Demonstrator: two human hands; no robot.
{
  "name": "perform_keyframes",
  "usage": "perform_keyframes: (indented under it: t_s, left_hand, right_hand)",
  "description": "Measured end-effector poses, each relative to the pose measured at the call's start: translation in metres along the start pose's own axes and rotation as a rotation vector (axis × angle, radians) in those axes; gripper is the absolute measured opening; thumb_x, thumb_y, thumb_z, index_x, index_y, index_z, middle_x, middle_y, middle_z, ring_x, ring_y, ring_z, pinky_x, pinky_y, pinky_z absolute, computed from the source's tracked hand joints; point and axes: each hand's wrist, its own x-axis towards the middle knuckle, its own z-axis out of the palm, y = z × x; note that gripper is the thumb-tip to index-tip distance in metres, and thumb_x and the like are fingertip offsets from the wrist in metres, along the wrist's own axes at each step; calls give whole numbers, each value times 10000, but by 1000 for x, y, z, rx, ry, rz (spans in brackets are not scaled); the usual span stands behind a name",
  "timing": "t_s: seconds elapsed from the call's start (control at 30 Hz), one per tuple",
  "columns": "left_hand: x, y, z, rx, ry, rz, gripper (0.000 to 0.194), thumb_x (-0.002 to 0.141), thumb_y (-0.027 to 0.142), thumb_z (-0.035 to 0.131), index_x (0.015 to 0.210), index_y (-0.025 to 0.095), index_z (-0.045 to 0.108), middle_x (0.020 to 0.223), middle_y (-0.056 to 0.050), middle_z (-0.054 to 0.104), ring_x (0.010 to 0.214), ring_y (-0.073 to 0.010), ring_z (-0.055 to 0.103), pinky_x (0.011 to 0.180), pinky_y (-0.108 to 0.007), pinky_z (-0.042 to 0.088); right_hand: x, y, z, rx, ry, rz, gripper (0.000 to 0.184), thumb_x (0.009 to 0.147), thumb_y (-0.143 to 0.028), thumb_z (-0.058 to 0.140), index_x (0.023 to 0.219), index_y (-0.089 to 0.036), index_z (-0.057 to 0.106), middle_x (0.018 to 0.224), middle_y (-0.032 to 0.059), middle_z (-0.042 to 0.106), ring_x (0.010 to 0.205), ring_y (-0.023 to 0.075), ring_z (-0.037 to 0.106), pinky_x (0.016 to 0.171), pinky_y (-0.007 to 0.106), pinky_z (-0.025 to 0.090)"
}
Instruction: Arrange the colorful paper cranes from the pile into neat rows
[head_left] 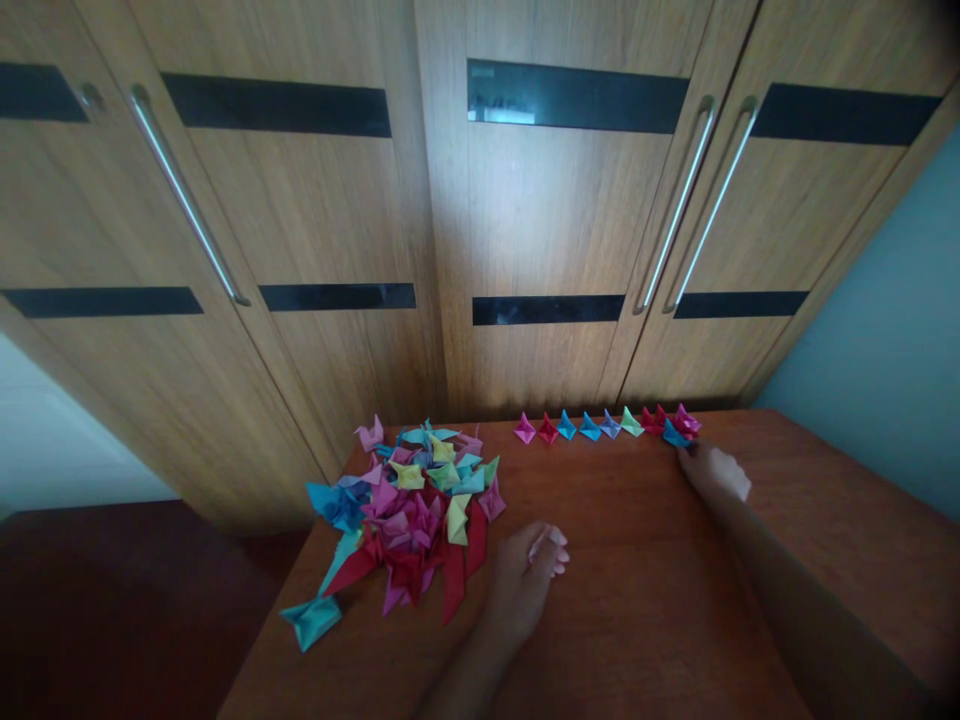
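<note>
In the head view, my right hand (714, 474) reaches to the far right part of the table. Its fingers pinch a blue origami piece (675, 435), at the right end of a row of small folded-paper pieces. That row runs along the back edge, with a pink piece (525, 429) at its left end and a pale green one (631, 423) near its middle. My left hand (523, 578) rests over the table with fingers curled in, and I see nothing in it. Just left of it lies a heap of origami pieces (405, 520) in pink, red, blue, yellow and green.
The reddish-brown wooden table (622, 620) stands against a wooden wardrobe (547, 220) with long metal handles (679, 210). A teal folded piece (312, 620) lies apart from the heap near the table's left edge. A pale blue wall (885, 320) is at the right.
</note>
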Motion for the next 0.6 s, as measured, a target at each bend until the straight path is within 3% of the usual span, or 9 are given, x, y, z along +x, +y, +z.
perform_keyframes:
  t_s: [0.37, 0.5, 0.6]
  left_hand:
    - [3, -9, -1, 11, -7, 20, 284, 883, 372, 445, 835, 143, 605, 730, -33, 639, 658, -139, 607, 613, -229, 465]
    - [2, -5, 0, 36, -3, 30, 276, 878, 371, 451, 828, 145, 601, 726, -35, 641, 656, -145, 612, 606, -236, 468]
    - [2, -4, 3, 127, -5, 61, 212, 855, 317, 485, 815, 152, 613, 742, -39, 659, 669, -152, 622, 615, -243, 464]
  right_hand:
    - [-13, 3, -1, 95, 8, 18, 531, 806, -553, 420, 1225, -244, 528, 1069, 170, 637, 991, 355, 603, 733, 442, 495]
    - [-33, -4, 0, 201, 94, 76, 575, 809, -564, 420, 1236, -186, 488, 998, 173, 653, 939, 338, 622, 722, 422, 494]
    - [-56, -22, 2, 229, 68, 46, 514, 820, -549, 414, 1164, -185, 528, 957, 158, 662, 903, 313, 632, 713, 396, 486]
